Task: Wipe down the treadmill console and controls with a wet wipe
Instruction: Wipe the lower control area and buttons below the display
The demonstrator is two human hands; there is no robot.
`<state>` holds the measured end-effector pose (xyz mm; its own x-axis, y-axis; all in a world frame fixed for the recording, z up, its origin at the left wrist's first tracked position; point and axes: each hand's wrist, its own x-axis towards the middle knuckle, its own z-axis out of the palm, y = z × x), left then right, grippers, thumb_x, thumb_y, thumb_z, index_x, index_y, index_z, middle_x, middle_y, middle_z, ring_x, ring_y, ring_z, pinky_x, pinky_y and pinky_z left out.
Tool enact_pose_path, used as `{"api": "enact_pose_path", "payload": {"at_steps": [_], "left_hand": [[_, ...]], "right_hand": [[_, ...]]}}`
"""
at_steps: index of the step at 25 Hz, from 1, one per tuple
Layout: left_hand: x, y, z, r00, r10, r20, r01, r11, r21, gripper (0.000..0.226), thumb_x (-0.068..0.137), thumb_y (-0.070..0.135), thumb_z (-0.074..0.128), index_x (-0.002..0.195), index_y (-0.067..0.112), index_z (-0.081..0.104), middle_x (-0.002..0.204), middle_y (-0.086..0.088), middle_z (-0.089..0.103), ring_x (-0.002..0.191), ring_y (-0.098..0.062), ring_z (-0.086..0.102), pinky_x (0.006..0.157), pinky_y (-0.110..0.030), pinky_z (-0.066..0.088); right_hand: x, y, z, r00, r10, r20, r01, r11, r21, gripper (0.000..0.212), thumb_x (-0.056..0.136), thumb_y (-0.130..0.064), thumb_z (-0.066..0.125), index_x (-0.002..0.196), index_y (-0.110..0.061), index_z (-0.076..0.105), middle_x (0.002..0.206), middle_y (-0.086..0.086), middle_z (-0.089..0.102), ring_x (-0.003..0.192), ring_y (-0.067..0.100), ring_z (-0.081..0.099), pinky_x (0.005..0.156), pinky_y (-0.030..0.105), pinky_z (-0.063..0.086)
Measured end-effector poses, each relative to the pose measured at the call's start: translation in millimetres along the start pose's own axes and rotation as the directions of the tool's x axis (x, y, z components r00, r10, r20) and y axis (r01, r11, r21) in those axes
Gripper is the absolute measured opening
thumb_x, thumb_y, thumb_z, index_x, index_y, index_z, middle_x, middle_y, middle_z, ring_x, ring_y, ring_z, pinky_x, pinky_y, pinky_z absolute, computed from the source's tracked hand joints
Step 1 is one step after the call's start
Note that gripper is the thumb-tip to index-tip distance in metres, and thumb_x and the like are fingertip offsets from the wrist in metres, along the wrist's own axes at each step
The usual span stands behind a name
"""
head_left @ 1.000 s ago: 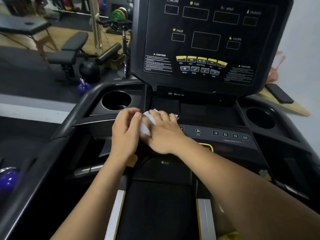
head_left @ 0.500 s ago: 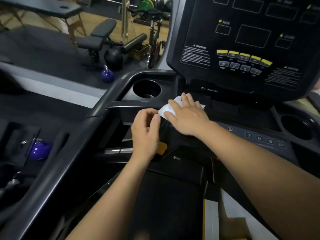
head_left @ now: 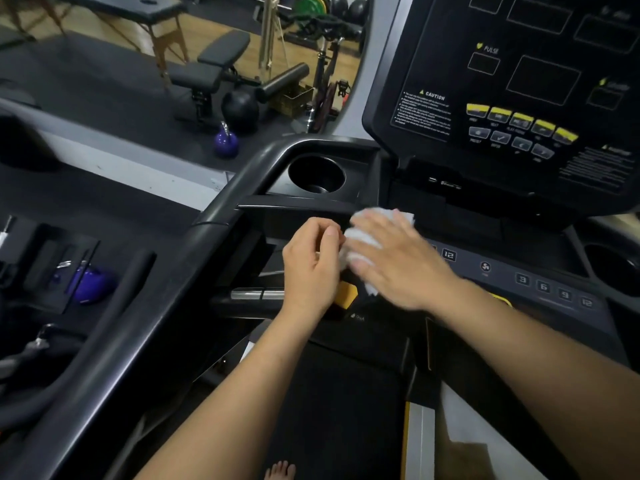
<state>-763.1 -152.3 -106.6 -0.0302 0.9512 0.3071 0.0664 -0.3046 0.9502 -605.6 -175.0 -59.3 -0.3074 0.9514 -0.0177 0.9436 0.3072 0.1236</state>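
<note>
Presently at the left end of the lower console; upper panel not under the wipe

Step in hand: wiping the lower deck of the treadmill console [head_left: 485, 216]. The wet wipe [head_left: 360, 233] lies bunched on the dark deck just in front of the left cup holder [head_left: 317, 174] and left of the numbered button strip [head_left: 554, 292].

Right hand [head_left: 398, 261]: laid flat on the wipe, fingers fairly straight, pressing it to the surface rather than clenching it. White cloth shows beyond the fingertips and below the palm.

Left hand [head_left: 311, 265]: fingers curled, thumb side against the wipe's near edge. Whether it actually pinches the cloth cannot be told from this view.

Noted nearby: a yellow tab [head_left: 346, 294] just below both hands.

Assessment: work appears early to midway. The button strip, the right-hand side of the deck and the display panel [head_left: 519, 84] with its yellow keys are all well apart from the wipe.

Next move calls for: a sweep rightward along the button strip under even, light pressure, then a reach up to the display panel, keeping clear of the yellow tab
</note>
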Motion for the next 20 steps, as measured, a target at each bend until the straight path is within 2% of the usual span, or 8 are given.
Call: {"api": "enact_pose_path", "payload": {"at_steps": [2,4,6,9,12,14,17,20], "left_hand": [[0,2,2,1.000,0.016,0.014,-0.017,0.998,0.060,0.018,0.092,0.024,0.048,0.081,0.022,0.061,0.074,0.007,0.064,0.075,-0.014,0.063,0.068,-0.035,0.052],[-3,2,4,0.994,0.097,0.052,-0.104,0.983,0.150,0.012,0.090,0.021,0.051,0.083,0.022,0.060,0.076,0.010,0.061,0.075,-0.010,0.060,0.065,-0.030,0.050],[-7,2,7,0.972,0.177,0.152,-0.212,0.943,0.258,0.006,0.088,0.022,0.053,0.087,0.020,0.059,0.083,0.009,0.058,0.078,-0.010,0.056,0.066,-0.032,0.048],[-12,1,11,0.925,0.244,0.290,-0.351,0.840,0.414,0.015,0.087,0.030,0.051,0.093,0.020,0.059,0.091,0.007,0.051,0.083,-0.011,0.050,0.064,-0.030,0.046],[-11,-1,10,0.877,0.291,0.383,-0.455,0.760,0.464,0.020,0.088,0.028,0.055,0.103,0.017,0.062,0.102,0.003,0.053,0.096,-0.015,0.052,0.071,-0.032,0.048],[-12,0,11,0.871,0.268,0.412,-0.457,0.748,0.481,0.023,0.088,0.026,0.057,0.106,0.014,0.062,0.109,0.000,0.053,0.103,-0.020,0.052,0.079,-0.035,0.049],[-15,7,15,0.861,0.277,0.427,-0.490,0.679,0.547,0.022,0.086,0.017,0.058,0.106,0.008,0.064,0.111,-0.007,0.053,0.101,-0.026,0.052,0.082,-0.042,0.050],[-30,24,34,0.815,0.392,0.428,-0.579,0.596,0.557,0.028,0.079,0.013,0.054,0.104,0.006,0.066,0.115,-0.013,0.058,0.103,-0.035,0.054,0.090,-0.047,0.044]], "right_hand": [[4,20,1,0.978,0.202,0.056,-0.204,0.979,0.031,0.061,0.099,-0.056,0.016,0.153,-0.030,0.009,0.163,0.000,0.001,0.148,0.014,-0.008,0.119,0.043,-0.006],[-3,7,5,0.955,0.294,0.045,-0.294,0.956,0.003,0.065,0.097,-0.054,0.009,0.154,-0.025,0.000,0.162,0.006,-0.005,0.147,0.020,-0.012,0.118,0.048,-0.007],[-16,-21,11,0.971,0.238,-0.010,-0.238,0.971,-0.018,0.071,0.089,-0.045,0.009,0.154,-0.017,0.005,0.161,0.013,-0.007,0.147,0.027,-0.016,0.117,0.051,-0.008],[-40,-40,15,0.992,0.121,0.030,-0.120,0.992,-0.034,0.074,0.088,-0.045,0.010,0.154,-0.011,0.007,0.162,0.009,-0.010,0.145,0.023,-0.022,0.119,0.050,-0.004],[-55,-6,13,0.976,0.212,0.051,-0.213,0.977,0.029,0.072,0.093,-0.055,0.006,0.154,-0.018,-0.002,0.161,0.001,-0.014,0.144,0.014,-0.026,0.119,0.045,-0.007],[-73,33,11,0.924,0.371,0.088,-0.379,0.919,0.105,0.073,0.093,-0.060,0.005,0.154,-0.020,-0.006,0.161,-0.002,-0.016,0.143,0.011,-0.025,0.119,0.043,-0.009],[-121,78,18,0.790,0.595,0.148,-0.613,0.774,0.160,0.078,0.089,-0.063,0.001,0.153,-0.020,-0.007,0.161,0.000,-0.017,0.145,0.013,-0.021,0.118,0.043,-0.010],[-159,80,33,0.718,0.688,0.102,-0.693,0.695,0.194,0.080,0.087,-0.065,-0.001,0.153,-0.021,-0.009,0.160,-0.002,-0.018,0.143,0.012,-0.025,0.117,0.043,-0.013]]}}
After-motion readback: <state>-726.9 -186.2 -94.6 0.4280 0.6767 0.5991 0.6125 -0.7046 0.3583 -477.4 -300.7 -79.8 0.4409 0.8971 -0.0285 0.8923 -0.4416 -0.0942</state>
